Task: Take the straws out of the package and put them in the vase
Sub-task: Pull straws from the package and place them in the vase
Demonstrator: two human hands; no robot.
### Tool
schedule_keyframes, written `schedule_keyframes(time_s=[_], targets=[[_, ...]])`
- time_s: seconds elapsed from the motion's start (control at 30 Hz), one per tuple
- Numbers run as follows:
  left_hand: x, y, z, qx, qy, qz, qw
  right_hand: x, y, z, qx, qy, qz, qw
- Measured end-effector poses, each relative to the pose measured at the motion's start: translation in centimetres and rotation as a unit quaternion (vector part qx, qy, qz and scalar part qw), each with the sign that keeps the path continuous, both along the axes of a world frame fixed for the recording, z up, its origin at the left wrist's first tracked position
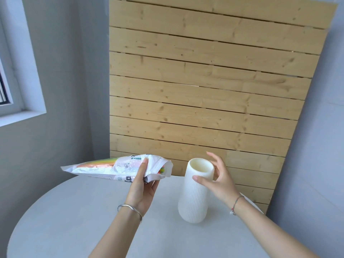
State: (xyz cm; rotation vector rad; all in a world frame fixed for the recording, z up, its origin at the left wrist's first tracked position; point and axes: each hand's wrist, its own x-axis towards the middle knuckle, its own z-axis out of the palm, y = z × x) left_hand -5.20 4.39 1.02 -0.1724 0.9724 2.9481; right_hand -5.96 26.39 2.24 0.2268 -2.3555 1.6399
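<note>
Two bare forearms reach up from the bottom edge over a round grey table (74, 211). On the left wrist sits a silver bangle (129, 209); on the right, a thin cord bracelet (236, 202). The left hand (142, 192) holds a white plastic package (119, 167) up off the table, fingers (141, 169) clamped around it with the thumb pressed flat on top. It lies nearly level, its open mouth turned toward the vase, and the coloured ends of the straws (161, 170) show just inside that mouth; how many there are is hard to tell. A white ribbed vase (194, 198) stands on the table just right of the package, leaning a little. The right hand (216, 178) is at its rim, fingers spread apart, the thumb touching the outer wall below the opening, the rest curled behind without closing. A slatted wooden panel (204, 90) leans against the grey wall behind.
</note>
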Motion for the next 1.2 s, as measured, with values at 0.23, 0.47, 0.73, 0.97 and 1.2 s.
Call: schedule_keyframes(time_s=[0.23, 0.47, 0.73, 0.97, 1.2], targets=[[2.8, 1.0, 1.8, -0.022, 0.026, -0.001, 0.999, 4.3, 1.1, -1.0, 0.01, -0.025, 0.007, 1.0], [4.4, 2.0, 3.6, -0.028, 0.053, 0.002, 0.998, 6.3, 0.6, -0.8, -0.009, -0.057, -0.016, 0.998], [4.8, 1.0, 4.5, -0.074, 0.067, 0.066, 0.993, 8.8, -5.5, 4.8, -0.153, 0.038, -0.011, 0.987], [6.0, 0.7, 4.0, -0.188, 0.099, 0.111, 0.971, 8.1, -11.7, 6.1, -0.235, -0.088, 0.084, 0.964], [6.9, -0.5, 4.7, -0.23, 0.117, 0.141, 0.956, 7.5, -13.6, 5.1, -0.255, -0.078, 0.059, 0.962]])
